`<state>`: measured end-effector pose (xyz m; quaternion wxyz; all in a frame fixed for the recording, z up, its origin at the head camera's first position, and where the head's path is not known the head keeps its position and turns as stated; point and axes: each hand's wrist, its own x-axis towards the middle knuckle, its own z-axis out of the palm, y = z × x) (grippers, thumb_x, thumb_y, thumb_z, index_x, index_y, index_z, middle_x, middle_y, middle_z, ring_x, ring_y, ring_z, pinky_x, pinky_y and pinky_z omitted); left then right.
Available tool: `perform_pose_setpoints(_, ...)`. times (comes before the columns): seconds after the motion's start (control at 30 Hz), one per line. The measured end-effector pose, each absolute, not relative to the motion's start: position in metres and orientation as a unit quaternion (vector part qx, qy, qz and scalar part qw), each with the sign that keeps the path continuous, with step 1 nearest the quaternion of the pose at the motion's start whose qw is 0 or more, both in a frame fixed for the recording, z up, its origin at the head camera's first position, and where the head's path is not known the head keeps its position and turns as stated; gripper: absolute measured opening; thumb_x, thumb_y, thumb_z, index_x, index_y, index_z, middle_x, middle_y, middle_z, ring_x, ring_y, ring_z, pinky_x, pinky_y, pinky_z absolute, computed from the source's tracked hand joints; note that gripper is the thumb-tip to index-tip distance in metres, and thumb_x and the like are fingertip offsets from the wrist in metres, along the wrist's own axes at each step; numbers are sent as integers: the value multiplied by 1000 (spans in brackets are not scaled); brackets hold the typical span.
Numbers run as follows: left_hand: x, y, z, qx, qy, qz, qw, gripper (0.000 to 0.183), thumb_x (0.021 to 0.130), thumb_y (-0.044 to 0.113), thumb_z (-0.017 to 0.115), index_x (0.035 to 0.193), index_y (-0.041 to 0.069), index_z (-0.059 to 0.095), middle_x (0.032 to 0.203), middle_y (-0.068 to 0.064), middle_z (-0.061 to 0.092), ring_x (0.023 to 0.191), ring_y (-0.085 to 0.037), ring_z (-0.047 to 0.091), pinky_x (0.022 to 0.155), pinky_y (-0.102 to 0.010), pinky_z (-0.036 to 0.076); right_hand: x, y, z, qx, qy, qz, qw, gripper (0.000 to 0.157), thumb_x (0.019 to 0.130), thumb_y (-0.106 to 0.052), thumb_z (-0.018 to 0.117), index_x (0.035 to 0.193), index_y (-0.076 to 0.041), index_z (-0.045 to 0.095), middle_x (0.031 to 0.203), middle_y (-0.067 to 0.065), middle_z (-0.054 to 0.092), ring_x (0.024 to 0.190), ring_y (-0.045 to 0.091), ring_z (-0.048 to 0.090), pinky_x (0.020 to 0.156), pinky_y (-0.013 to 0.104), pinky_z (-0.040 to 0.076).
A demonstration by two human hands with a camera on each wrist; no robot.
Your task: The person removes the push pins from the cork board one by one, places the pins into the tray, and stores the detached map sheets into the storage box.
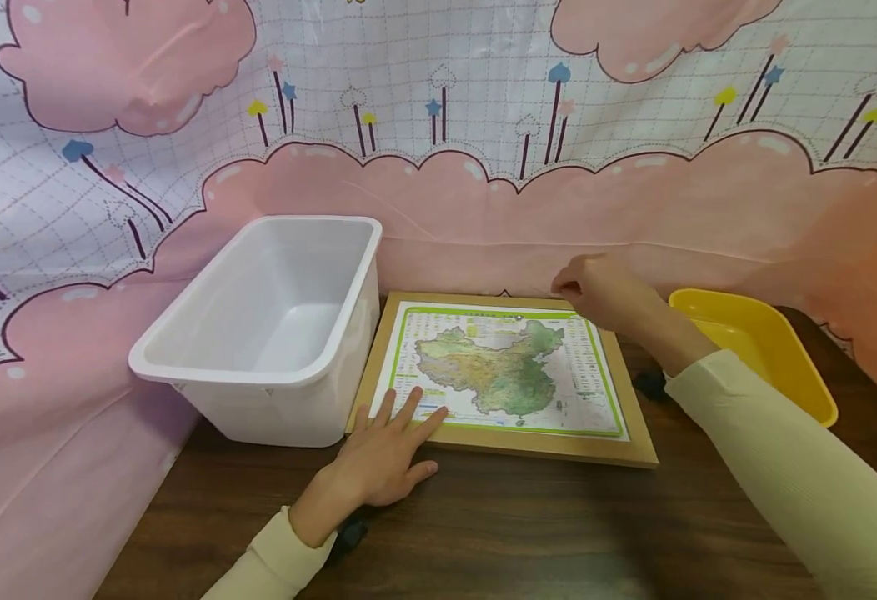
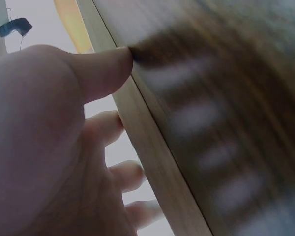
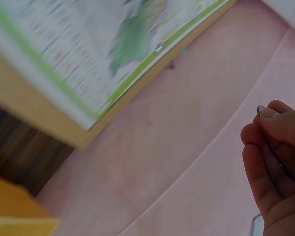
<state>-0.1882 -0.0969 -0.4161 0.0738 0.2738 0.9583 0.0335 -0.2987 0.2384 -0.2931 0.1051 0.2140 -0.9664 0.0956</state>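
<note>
A map sheet (image 1: 483, 367) with a green border lies on a tan board (image 1: 551, 447) on the table. My left hand (image 1: 382, 462) rests with spread fingers on the lower left corner of the map, its thumb near the board's front edge. Above the far right corner of the board, my right hand (image 1: 603, 292) is raised. In the right wrist view its thumb and forefinger pinch a small silvery pin (image 3: 260, 109). Another small shiny piece (image 3: 160, 47) sits on the map's far green border.
To the left of the board stands a deep white tub (image 1: 333, 350). A shallow yellow tray (image 1: 791, 358) is at the right, beyond the right forearm. Behind everything hangs a pink cloth (image 1: 446, 208) with printed clouds. The table (image 1: 521, 533) is dark wood.
</note>
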Motion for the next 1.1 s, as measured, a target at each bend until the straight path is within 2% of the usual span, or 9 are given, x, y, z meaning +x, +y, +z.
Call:
perform_pose_setpoints(0.27, -187, -94, -411, 273, 958, 35, 83, 68, 100, 53, 49, 158, 36, 19, 167, -10, 10, 151, -45, 12, 113, -70, 19, -282, 310, -296, 157, -975, 91, 131, 12, 91, -6, 68, 98, -4, 77, 96, 15, 72, 78, 26, 57, 74, 45, 54)
perform_pose_setpoints(0.5, -187, -96, -412, 270, 959, 35, 83, 68, 100, 53, 49, 158, 36, 19, 167, -10, 10, 151, -45, 12, 113, -70, 19, -267, 369, -297, 114, -985, 97, 85, 15, 93, -6, 65, 102, -2, 75, 100, 19, 72, 75, 22, 58, 65, 35, 52)
perform_pose_setpoints(0.63, -187, -97, -413, 267, 959, 30, 84, 68, 100, 54, 48, 158, 37, 18, 167, -9, 10, 151, -44, 12, 113, -70, 19, -264, 395, -301, 100, -989, 87, 69, 15, 92, -7, 66, 101, -1, 75, 100, 21, 72, 75, 23, 60, 65, 38, 52)
perform_pose_setpoints(0.9, -188, -98, -415, 268, 959, 29, 84, 69, 100, 54, 48, 158, 37, 17, 167, -9, 10, 151, -44, 12, 113, -70, 19, -257, 417, -314, 111, -985, 63, 112, 7, 87, -8, 72, 90, -7, 78, 85, 10, 75, 72, 21, 66, 68, 42, 50)
perform_pose_setpoints(1.0, -188, -98, -415, 270, 959, 27, 81, 69, 100, 54, 48, 158, 37, 17, 167, -9, 10, 151, -45, 12, 113, -70, 19, -256, 418, -317, 113, -986, 62, 106, 7, 87, -9, 72, 90, -8, 78, 86, 10, 75, 74, 23, 68, 71, 47, 51)
perform_pose_setpoints(1.1, -189, -98, -415, 274, 958, 24, 76, 69, 100, 54, 48, 159, 37, 17, 167, -9, 10, 151, -45, 13, 113, -70, 20, -257, 419, -318, 110, -988, 57, 87, 9, 88, -9, 71, 92, -9, 79, 89, 11, 76, 74, 23, 67, 71, 47, 51)
